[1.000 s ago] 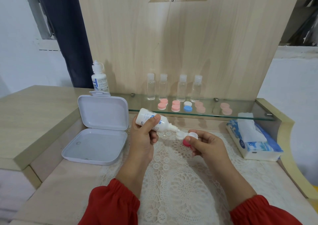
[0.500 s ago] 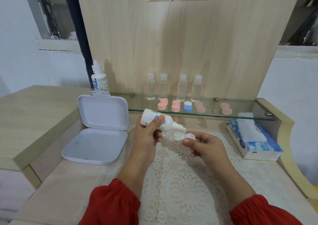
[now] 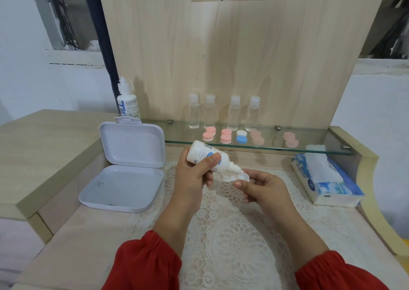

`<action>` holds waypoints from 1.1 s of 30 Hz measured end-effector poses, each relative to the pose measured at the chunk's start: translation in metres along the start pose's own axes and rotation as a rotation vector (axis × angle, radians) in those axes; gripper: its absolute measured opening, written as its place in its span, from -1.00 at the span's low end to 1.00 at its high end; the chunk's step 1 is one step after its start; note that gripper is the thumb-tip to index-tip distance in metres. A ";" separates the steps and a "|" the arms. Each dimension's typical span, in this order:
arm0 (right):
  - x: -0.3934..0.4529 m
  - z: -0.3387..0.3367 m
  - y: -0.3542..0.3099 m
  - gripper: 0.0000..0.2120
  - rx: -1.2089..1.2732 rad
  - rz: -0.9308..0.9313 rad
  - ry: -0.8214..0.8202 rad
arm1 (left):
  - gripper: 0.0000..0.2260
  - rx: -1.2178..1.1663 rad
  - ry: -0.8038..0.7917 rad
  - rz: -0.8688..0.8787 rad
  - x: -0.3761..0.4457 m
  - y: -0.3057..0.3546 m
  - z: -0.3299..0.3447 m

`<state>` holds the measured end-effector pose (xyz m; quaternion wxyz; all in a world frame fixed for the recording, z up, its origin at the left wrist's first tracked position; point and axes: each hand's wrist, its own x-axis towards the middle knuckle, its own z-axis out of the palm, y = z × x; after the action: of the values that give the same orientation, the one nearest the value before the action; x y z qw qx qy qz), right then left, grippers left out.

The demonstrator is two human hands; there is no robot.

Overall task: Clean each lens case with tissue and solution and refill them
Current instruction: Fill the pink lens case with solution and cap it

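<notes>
Two hands meet above the lace mat (image 3: 232, 227). Closed around the white solution bottle (image 3: 205, 156), the left hand (image 3: 194, 179) tilts it so the nozzle points down into the left well of the open white lens case (image 3: 234, 176). Pinching that case between thumb and fingers, the right hand (image 3: 263, 190) holds it clear of the mat. Capped lens cases (image 3: 225, 135) sit on the glass shelf (image 3: 309, 148) behind, and a tissue pack (image 3: 325, 179) lies at right.

Left hand (image 3: 194, 174) tilting solution bottle (image 3: 205, 155) over white lens case (image 3: 234, 176), right hand (image 3: 263, 190) gripping case
</notes>
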<state>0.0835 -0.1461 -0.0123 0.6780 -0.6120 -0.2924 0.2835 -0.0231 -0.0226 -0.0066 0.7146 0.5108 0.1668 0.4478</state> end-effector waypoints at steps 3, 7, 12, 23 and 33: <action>0.001 0.000 0.001 -0.74 0.003 0.004 0.006 | -0.73 0.000 0.004 -0.002 -0.001 0.000 0.000; 0.002 0.001 0.001 -0.74 0.001 0.003 0.005 | -0.73 0.005 0.003 0.003 -0.001 0.001 0.000; 0.001 0.001 0.001 -0.75 0.003 -0.002 -0.001 | -0.73 0.010 0.009 0.011 -0.002 0.001 0.000; 0.000 0.001 0.000 -0.76 0.011 -0.004 0.002 | -0.72 0.008 0.025 0.014 -0.002 0.002 0.000; 0.001 0.001 -0.001 -0.77 -0.002 0.003 -0.001 | -0.74 0.012 0.020 0.022 -0.002 0.002 0.001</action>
<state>0.0833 -0.1452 -0.0116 0.6770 -0.6128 -0.2921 0.2844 -0.0247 -0.0249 -0.0047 0.7047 0.5125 0.1712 0.4598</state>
